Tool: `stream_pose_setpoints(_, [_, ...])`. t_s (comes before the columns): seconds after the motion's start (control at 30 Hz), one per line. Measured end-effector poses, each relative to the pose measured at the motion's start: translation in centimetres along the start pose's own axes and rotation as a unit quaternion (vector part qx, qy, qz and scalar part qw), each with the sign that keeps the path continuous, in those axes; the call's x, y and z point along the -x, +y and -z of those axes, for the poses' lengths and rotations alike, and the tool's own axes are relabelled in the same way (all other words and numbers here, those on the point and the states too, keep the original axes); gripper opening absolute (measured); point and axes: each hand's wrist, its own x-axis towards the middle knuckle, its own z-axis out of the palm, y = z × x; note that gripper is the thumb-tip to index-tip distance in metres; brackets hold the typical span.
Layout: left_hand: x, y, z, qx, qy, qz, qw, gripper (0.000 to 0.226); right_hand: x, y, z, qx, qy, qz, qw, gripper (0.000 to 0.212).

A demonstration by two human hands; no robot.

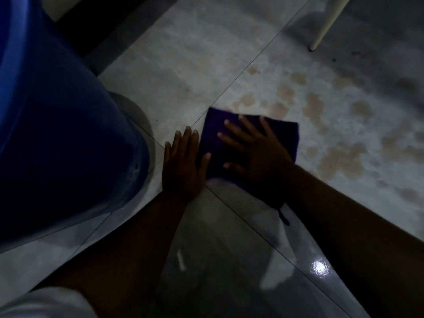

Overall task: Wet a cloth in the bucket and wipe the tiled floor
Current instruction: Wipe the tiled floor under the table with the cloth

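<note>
A folded purple cloth point(284, 136) lies flat on the grey tiled floor point(183, 65) in the middle of the view. My right hand point(254, 152) presses down on it, palm flat and fingers spread. My left hand point(183, 164) rests flat on the tiles just left of the cloth, its thumb touching the cloth's left edge. A large blue bucket point(57, 125) stands at the left, close to my left hand. Brownish stains point(339, 157) spot the tiles to the right of and beyond the cloth. The scene is dim.
A white furniture leg point(325, 24) stands on the floor at the top right. A dark strip point(98, 26) runs along the floor behind the bucket. The near tiles are wet and shiny, with a bright light reflection point(319, 267) at the lower right.
</note>
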Motion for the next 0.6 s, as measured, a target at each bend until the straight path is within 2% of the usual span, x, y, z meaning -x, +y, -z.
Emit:
stream_pose_setpoints(0.13, [-0.9,0.1,-1.3,-0.082,-0.025,0.024,0.996,0.077,-2.5,5.8,1.2,-0.039,0.002,-0.164,0.986,0.081])
stream_pose_setpoints(0.27, [-0.7,0.5,-1.7,-0.091,-0.011,0.03,0.995,0.078,-3.0,11.4,1.9,-0.086,-0.016,-0.357,0.93,0.085])
stream_pose_setpoints(0.33, [-0.7,0.4,-1.6,-0.087,-0.01,0.035,0.996,0.079,-5.3,11.7,2.6,-0.114,-0.014,-0.393,0.912,0.086])
stream_pose_setpoints(0.4, [-0.6,0.4,-1.6,-0.078,-0.013,0.04,0.996,0.081,-8.0,9.2,2.9,-0.111,-0.008,-0.349,0.931,0.084])
stream_pose_setpoints(0.47, [-0.4,0.6,-1.2,-0.057,0.0,0.05,0.997,0.082,-9.1,5.1,2.5,-0.091,-0.01,-0.244,0.965,0.08])
stream_pose_setpoints(0.6, [-1.6,1.3,-0.1,0.075,0.088,0.113,0.987,0.088,-2.7,0.5,0.6,-0.052,-0.01,-0.048,0.997,0.076])
